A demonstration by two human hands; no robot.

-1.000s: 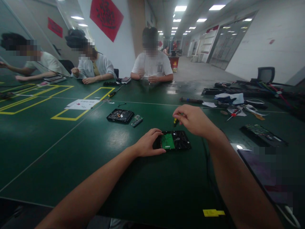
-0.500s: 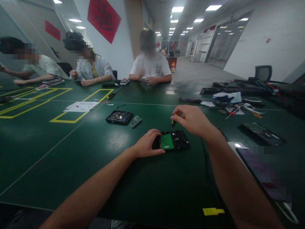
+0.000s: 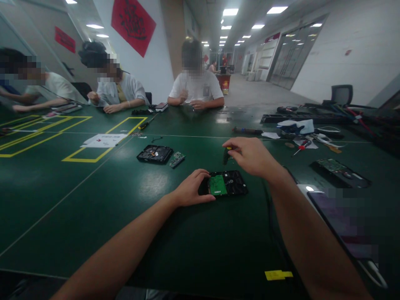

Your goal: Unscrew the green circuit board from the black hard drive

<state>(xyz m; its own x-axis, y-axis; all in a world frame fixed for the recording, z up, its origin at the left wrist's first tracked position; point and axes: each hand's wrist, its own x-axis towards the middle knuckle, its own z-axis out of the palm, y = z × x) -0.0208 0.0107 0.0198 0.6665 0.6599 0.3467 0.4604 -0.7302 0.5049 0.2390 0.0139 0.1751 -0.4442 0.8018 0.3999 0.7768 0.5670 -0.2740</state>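
A black hard drive [image 3: 236, 183] with a green circuit board [image 3: 218, 186] on its upper face lies flat in front of me. My left hand [image 3: 191, 189] is closed around its left end, thumb on the near side and fingers on the far side. Just above the far edge of the drive, my right hand [image 3: 248, 156] pinches a small screwdriver [image 3: 225, 157] with a dark and yellow handle, pointing down. The contact of its tip is too small to make out. Left of the drive sit another opened hard drive [image 3: 155, 154] and a loose circuit board [image 3: 178, 159].
A third drive [image 3: 340, 173] and a phone-like device [image 3: 340, 225] lie at right. Farther back are a red screwdriver [image 3: 301, 146], gloves [image 3: 295, 126], a dark tool [image 3: 248, 131] and cables. Several people sit across the green table [image 3: 103, 216]. Yellow tape [image 3: 278, 275] marks the near edge.
The screwdriver in my right hand has turned to a more upright angle, and its dark handle shows more. My left hand stays on the drive. The view has shifted slightly.
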